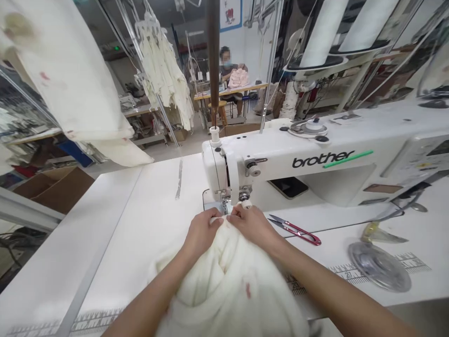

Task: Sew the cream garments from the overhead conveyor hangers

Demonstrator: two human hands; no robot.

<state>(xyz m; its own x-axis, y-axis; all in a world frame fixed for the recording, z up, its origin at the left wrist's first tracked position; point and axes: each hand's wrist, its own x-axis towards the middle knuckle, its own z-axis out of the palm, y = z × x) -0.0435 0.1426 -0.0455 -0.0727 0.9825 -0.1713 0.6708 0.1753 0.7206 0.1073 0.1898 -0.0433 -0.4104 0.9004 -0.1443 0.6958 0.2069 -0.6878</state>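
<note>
A bundle of cream fleece fabric (228, 281) with small red marks lies on the white sewing table (140, 224) in front of me. My left hand (203, 230) pinches its front edge, fingers closed on the cloth. My right hand (252, 223), with a taped fingertip, grips the same edge just to the right. Both hands hold the fabric right at the presser foot and needle (224, 203) of the white Brother sewing machine (315, 159).
Red-handled thread snips (296, 229) lie right of my right hand. A clear plastic disc (379, 264) and a phone (289, 187) sit by the machine. Cream garments (164, 70) hang at the back left; a person (228, 70) sits at a far table. Cardboard boxes (56, 187) stand left.
</note>
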